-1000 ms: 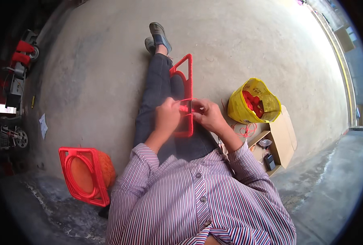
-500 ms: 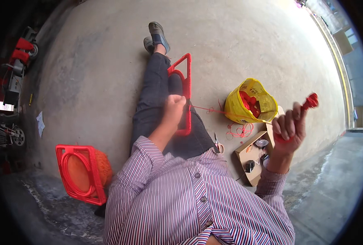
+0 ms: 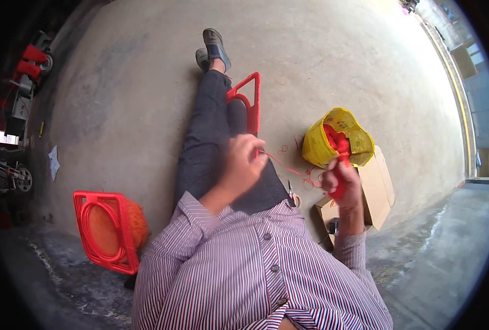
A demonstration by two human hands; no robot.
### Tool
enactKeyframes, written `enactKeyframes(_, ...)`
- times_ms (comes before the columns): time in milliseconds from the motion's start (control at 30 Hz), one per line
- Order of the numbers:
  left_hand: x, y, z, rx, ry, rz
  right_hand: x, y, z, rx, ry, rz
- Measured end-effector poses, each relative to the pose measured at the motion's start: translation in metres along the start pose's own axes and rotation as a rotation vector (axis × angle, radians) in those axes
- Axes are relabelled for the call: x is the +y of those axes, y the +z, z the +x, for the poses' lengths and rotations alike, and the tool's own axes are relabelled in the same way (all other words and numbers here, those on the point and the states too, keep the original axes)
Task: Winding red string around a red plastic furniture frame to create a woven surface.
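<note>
Across my thigh lies a red plastic frame [image 3: 253,118] with an open triangular end; its lower part is hidden behind my left hand. My left hand [image 3: 241,165], blurred by motion, is at the frame's near side with its fingers bent; what they grip does not show clearly. From beside those fingers a thin red cord [image 3: 282,164] runs slackly to the right. My right hand [image 3: 344,184] is closed round a bunched red hank of cord [image 3: 340,171], in front of the yellow bag's near rim.
The yellow bag [image 3: 317,144] holds red bundles. Next to it are an opened cardboard box [image 3: 377,187] and scissors [image 3: 294,195]. A red frame with an orange net [image 3: 108,231] stands at left. Machinery [image 3: 18,118] and white paper [image 3: 54,164] lie far left.
My right hand has come down and left with the red hank, toward the bag. The cord, formerly taut, now hangs slack. My left hand has shifted slightly right and nearer over the frame.
</note>
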State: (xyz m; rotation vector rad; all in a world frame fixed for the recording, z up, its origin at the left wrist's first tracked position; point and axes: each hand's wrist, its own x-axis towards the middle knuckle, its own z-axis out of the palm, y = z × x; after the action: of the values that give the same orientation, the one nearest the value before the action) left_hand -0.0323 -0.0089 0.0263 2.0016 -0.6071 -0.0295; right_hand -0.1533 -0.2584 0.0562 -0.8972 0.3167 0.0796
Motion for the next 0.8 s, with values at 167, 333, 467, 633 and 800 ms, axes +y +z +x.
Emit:
enactKeyframes(167, 0.059, -0.015, -0.001, -0.626, -0.802, -0.813, 0.083, 0.046, 0.029, -0.511, 0.339, 0.073)
enactKeyframes(333, 0.01, -0.039, 0.016, 0.027, -0.434, -1.031, 0.053, 0.032, 0.078, -0.273, 0.236, 0.019)
enactKeyframes(467, -0.026, -0.049, 0.026, -0.111, 0.068, 0.11, 0.054, 0.022, 0.121, -0.137, 0.111, -0.401)
enactKeyframes(633, -0.037, -0.008, 0.016, -0.198, -0.112, 0.237, 0.085, 0.05, 0.137, -0.346, -0.07, -1.132)
enactKeyframes(800, -0.039, -0.001, 0.018, 0.03, 0.058, 0.268, 0.072, 0.035, 0.127, -0.129, -0.061, -1.067)
